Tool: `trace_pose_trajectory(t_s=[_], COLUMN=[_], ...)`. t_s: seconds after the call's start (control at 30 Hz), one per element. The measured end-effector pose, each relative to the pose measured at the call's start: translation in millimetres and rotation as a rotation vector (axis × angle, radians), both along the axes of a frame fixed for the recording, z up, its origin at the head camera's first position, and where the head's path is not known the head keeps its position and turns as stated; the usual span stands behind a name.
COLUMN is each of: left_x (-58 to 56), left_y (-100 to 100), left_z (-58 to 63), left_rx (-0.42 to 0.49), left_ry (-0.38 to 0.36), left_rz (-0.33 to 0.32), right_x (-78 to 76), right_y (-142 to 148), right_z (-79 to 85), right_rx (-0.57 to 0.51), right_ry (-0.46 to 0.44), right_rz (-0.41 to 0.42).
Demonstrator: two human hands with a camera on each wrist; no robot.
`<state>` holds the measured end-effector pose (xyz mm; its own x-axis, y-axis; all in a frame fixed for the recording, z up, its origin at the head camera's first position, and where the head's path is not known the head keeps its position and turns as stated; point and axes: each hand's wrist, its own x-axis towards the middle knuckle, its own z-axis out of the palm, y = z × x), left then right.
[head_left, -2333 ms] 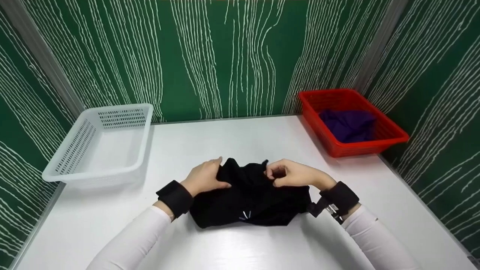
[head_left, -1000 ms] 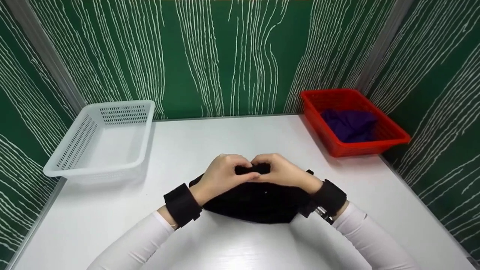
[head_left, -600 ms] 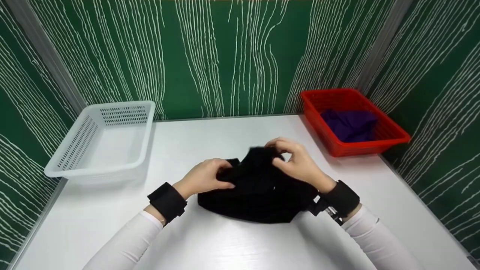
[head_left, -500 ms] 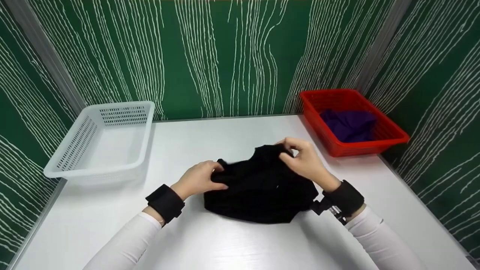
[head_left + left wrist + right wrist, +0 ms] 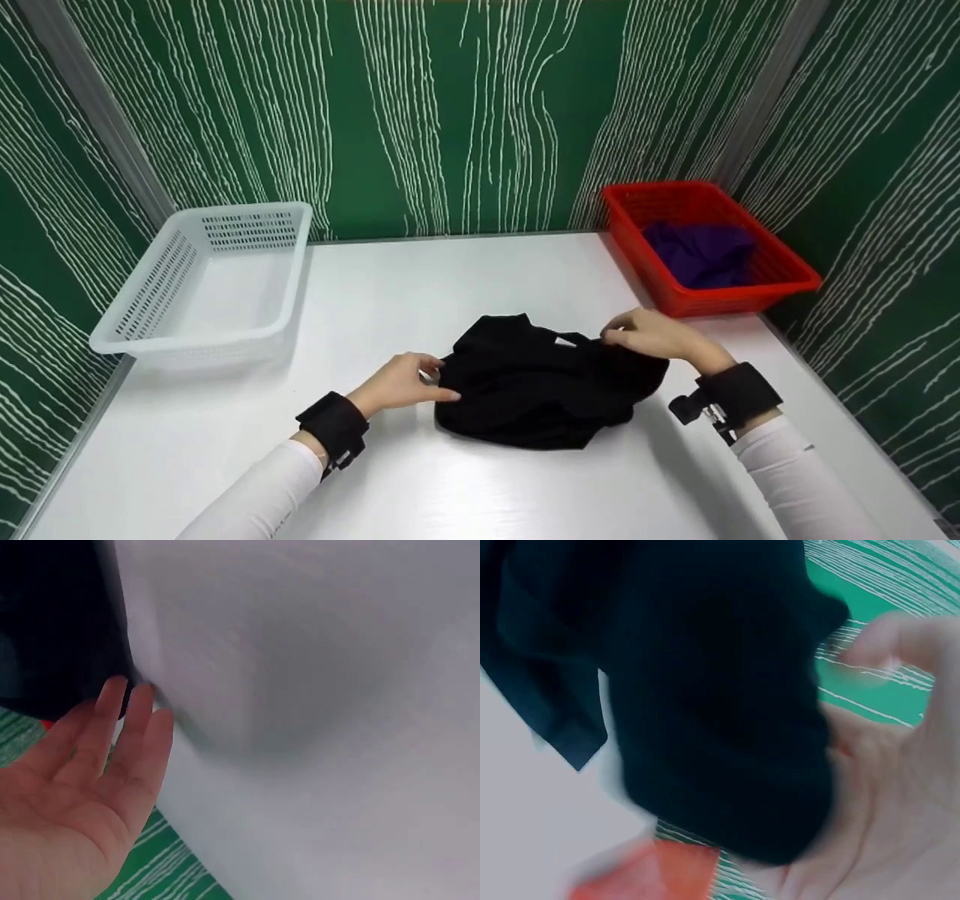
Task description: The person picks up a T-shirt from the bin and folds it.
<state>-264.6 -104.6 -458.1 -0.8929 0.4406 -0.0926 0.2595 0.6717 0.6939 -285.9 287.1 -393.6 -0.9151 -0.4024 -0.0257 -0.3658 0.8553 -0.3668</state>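
A crumpled black fabric garment with a small white tag sits on the flat white surface. My left grip is wide, fingers nearly straight at the garment's left edge, so that side could slip if I tug. My right grip seems to pinch the right end, though blur hides how firmly; too shallow a pinch could drop it, bunching folds
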Motion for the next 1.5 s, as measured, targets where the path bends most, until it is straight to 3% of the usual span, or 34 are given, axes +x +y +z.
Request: trace_pose_trajectory(t_s=[0.1,0.2,0.33,0.43,0.53,0.67,0.77,0.87,1.03,1.13,1.23,1.37,1.5], left_x=[-1.6,-4.7,-10.4,-14.8,-18.3,-21.8,-19.7,-17.4,-15.4,-15.8,-15.3,-9.8,3.9], left_y=[4,9,13,13,12,10,15,16,-3,-22,-34,-39,-34], left_z=[-3.6,-6.6,-8.9,-10.0,-11.2,-10.7,-12.2,-12.2,-5.9,10.7,40.9,96.0,155.5], left_rx=[0.014,0.041,0.118,0.136,0.079,-0.060,-0.153,-0.209,-0.142,-0.022,0.093,0.249,0.428], left_ry=[0.042,0.061,-0.022,0.009,0.104,0.203,0.251,0.286,0.257,0.245,0.290,0.432,0.668], left_rz=[-0.022,-0.046,0.008,0.029,-0.032,-0.089,-0.080,-0.059,-0.011,0.034,0.086,0.154,0.185], right_x=[-5.5,-12.4,-29.3,-44.5,-57.0,-66.7,-63.5,-57.6,-47.3,-42.3,-35.4,-20.8,5.0], right_y=[-15,-40,-76,-96,-108,-115,-112,-107,-87,-74,-65,-63,-66], right_z=[-3.1,-3.6,-6.4,-12.7,-20.9,-25.8,-23.6,-14.3,9.1,25.5,43.5,74.2,113.5], right_rx=[0.066,0.095,0.032,0.030,0.059,0.004,-0.055,-0.111,-0.270,-0.379,-0.483,-0.681,-0.939], right_ry=[-0.049,-0.026,-0.034,-0.046,-0.046,-0.070,-0.023,0.081,0.250,0.350,0.431,0.501,0.543], right_rz=[-0.023,-0.030,0.032,0.086,0.118,0.154,0.211,0.250,0.186,0.137,0.081,0.016,0.041])
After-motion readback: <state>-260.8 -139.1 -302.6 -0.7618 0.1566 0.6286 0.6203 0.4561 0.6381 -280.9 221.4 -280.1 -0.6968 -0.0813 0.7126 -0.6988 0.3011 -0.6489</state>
